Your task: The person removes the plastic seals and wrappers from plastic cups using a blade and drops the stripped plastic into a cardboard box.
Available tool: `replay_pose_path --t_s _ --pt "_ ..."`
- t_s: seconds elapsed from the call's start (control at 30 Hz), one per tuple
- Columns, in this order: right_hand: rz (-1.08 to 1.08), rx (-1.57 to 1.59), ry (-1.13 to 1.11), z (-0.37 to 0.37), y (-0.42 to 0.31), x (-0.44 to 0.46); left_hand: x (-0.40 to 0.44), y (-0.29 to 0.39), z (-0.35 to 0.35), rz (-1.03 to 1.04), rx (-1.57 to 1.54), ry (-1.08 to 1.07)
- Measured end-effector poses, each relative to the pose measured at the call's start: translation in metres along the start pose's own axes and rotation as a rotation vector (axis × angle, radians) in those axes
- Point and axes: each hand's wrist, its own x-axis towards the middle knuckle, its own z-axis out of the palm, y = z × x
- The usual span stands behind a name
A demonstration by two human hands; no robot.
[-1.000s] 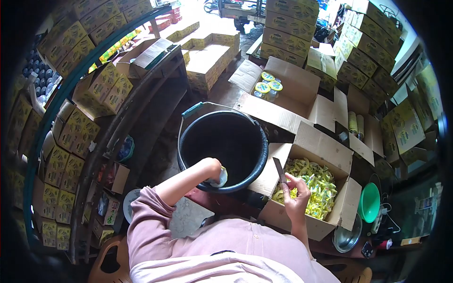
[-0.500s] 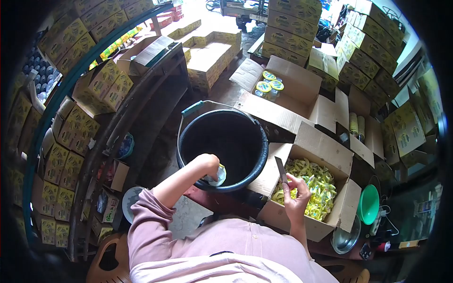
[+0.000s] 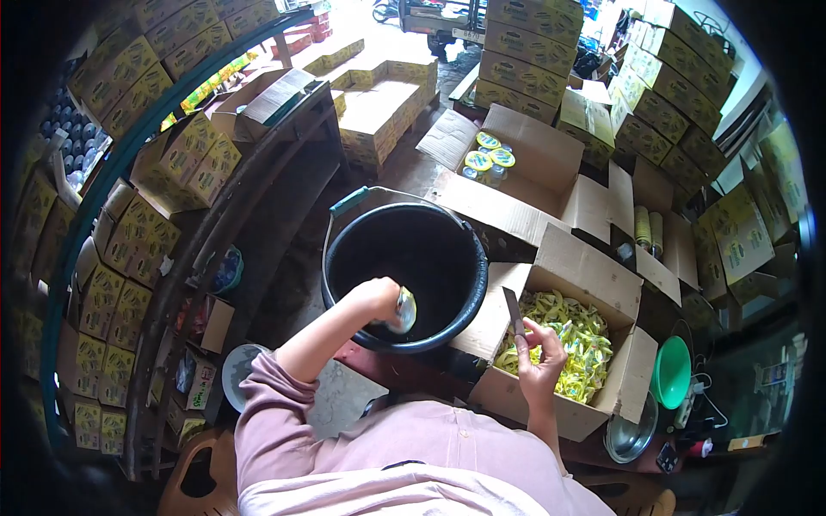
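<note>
My left hand (image 3: 377, 300) is closed around a clear plastic cup (image 3: 404, 311) with a yellowish lid, held tilted inside the near-left rim of a black bucket (image 3: 471, 314). The bucket's inside is dark, so its contents are hard to make out. My right hand (image 3: 542, 357) grips a knife (image 3: 515, 315) with a flat, dark blade pointing up and away. It is over the left side of an open cardboard box (image 3: 594, 268). Crumpled yellow wrapper strips (image 3: 575, 348) fill that box.
Beyond the bucket, another open carton (image 3: 544, 159) holds several yellow-lidded cups (image 3: 488, 159). A green bowl (image 3: 671, 372) and a glass bowl (image 3: 631, 437) sit to the right. Stacked printed cartons (image 3: 527, 60) rise behind, and a dark rack (image 3: 249, 163) runs along the left.
My left hand has turned and lifted slightly, so more of the cup and its lid shows. My right hand with the knife has hardly moved.
</note>
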Motion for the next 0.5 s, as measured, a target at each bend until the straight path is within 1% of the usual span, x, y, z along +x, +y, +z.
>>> replay_pose_path --t_s 0.03,0.13,0.17,0.27,0.3,0.4,0.43,0.47,0.5 --pt "-0.002 0.004 0.003 0.000 0.000 0.001 -0.003 0.001 -0.004 0.007 -0.010 0.166" --pt "0.000 0.006 0.006 0.001 0.001 0.000 -0.014 0.012 -0.022 -0.007 0.043 -0.276" --pt "-0.001 -0.001 0.001 0.001 0.001 -0.001 -0.011 0.009 -0.021 -0.024 -0.003 -0.277" --pt "0.008 -0.021 -0.008 0.000 0.002 0.000 -0.018 0.017 -0.031 -0.035 0.035 -0.282" --pt "0.017 -0.028 -0.008 0.000 0.002 -0.001 -0.017 0.013 -0.024 -0.013 0.078 -0.324" --pt "0.014 -0.012 -0.012 0.001 0.005 -0.001 -0.017 0.006 -0.022 0.033 -0.042 -0.187" --pt "0.080 0.102 -0.012 0.002 0.008 -0.002 -0.017 0.007 -0.022 0.059 -0.041 -0.186" --pt "0.149 0.218 -0.012 0.004 0.012 -0.005 -0.020 0.012 -0.023 0.010 0.020 -0.302" --pt "0.219 0.334 -0.010 0.005 0.014 -0.006 -0.019 0.013 -0.027 -0.004 0.021 -0.327"
